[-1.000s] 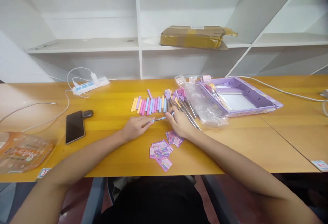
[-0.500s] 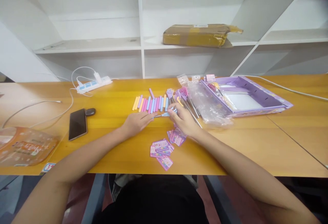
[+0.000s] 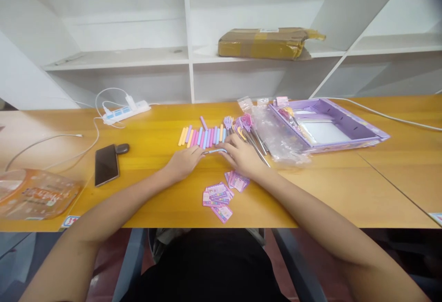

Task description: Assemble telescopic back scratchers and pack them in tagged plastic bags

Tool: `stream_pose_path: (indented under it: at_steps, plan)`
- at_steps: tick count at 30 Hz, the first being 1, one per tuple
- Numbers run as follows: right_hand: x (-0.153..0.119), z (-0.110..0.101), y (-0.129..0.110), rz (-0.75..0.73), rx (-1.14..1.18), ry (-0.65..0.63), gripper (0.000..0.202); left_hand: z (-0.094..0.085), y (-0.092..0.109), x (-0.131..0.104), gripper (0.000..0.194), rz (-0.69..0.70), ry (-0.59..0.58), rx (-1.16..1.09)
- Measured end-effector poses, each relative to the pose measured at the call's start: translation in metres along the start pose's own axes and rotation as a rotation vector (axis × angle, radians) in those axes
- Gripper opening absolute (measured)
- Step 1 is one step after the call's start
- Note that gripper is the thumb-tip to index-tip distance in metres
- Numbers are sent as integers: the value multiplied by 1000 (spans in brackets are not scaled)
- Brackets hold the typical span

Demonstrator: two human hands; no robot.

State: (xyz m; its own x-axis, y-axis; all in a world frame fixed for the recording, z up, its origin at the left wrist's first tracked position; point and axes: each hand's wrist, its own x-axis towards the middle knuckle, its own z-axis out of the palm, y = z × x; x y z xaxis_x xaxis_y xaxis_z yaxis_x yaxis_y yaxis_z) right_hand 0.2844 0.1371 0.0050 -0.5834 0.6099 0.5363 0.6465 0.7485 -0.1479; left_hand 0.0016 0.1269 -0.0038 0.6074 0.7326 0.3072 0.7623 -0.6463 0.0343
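Between my hands a small blue back scratcher (image 3: 217,150) with a short metal shaft lies level, just above or on the table. My left hand (image 3: 184,160) pinches its metal end. At the other end, my right hand (image 3: 242,155) has its fingers around the blue part, which they partly hide. Just beyond is a row of pastel tubes (image 3: 206,138) in yellow, pink, purple and blue, with one purple tube (image 3: 203,123) lying apart behind it. To the right of the row, several hand-shaped scratcher heads (image 3: 246,122) on metal rods lie in a pile.
Small printed cards (image 3: 218,196) lie near the table's front edge. Clear plastic bags (image 3: 274,131) and a purple box (image 3: 357,141) are at the right. A phone (image 3: 107,165), a power strip (image 3: 127,112) and an orange plastic bag (image 3: 37,194) are at the left. A taped parcel (image 3: 260,44) sits on the shelf.
My right hand has turned over the back scratcher, its fingers now reaching farther forward over the blue end. My left hand has shifted slightly left. The view has tilted a little.
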Motion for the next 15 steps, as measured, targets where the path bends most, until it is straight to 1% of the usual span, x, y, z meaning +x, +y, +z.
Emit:
stream_pose_path:
  at_steps: [4,6,8,9,11,13,15]
  plan:
    - [1,6,-4,-157,79,12,29,1,7,-3,36,84,-5,15]
    - [2,8,-4,-180,85,8,28,1,7,-5,35,107,-9,54]
    - [4,6,1,-190,55,17,28,-2,2,-5,34,117,8,95]
    - [5,3,6,-184,29,36,29,-6,-4,-3,34,115,24,107]
    - [9,-7,20,-139,-29,100,29,-16,-22,2,33,89,64,124]
    - [11,-19,42,-56,-95,177,29,-29,-49,7,32,36,101,165]
    - [11,-34,68,38,-162,238,29,-43,-80,10,29,-35,149,241]
